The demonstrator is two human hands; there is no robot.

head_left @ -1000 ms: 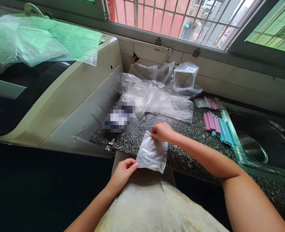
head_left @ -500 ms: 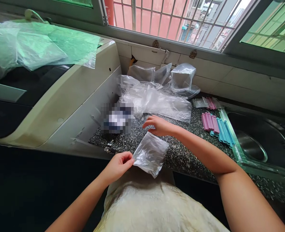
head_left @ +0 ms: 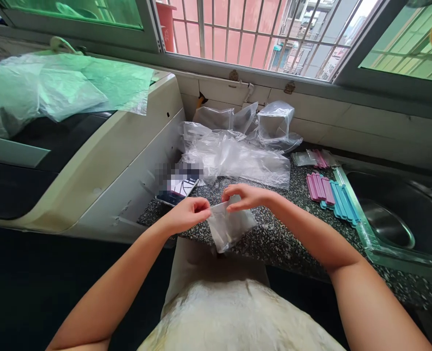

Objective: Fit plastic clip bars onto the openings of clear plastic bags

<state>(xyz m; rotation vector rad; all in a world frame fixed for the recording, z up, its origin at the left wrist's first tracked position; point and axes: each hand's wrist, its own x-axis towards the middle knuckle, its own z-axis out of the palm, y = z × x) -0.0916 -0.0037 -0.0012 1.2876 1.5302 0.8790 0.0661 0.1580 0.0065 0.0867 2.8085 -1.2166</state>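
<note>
Under the barred window [head_left: 238, 34], a big white machine [head_left: 102, 161] fills the left side, with green-tinted plastic sheets [head_left: 66, 87] draped over its top. Right of it runs a speckled counter [head_left: 285, 234], and at the counter's far right sits a steel sink [head_left: 387, 224]. Against the back wall lies a heap of clear bags [head_left: 238, 151], crumpled and overlapping. Between the heap and the sink, pink clips [head_left: 320, 187] lie side by side, touching blue clips [head_left: 342, 202] on the sink side; a few more pink ones lie farther back in a clear wrapper [head_left: 316, 157]. A blurred-out object [head_left: 177, 183] rests on the counter beside the machine.

Near the counter's front edge, both hands hold one small clear bag [head_left: 228, 226] by its upper edge. Left hand [head_left: 186, 214] is closed, pinching the bag's top left corner; right hand [head_left: 245, 197] pinches the top right part with thumb and fingertips, other fingers curled. The two hands are close together. The bag hangs from them, its lower end over the counter edge, just above the person's pale garment [head_left: 238, 312].
</note>
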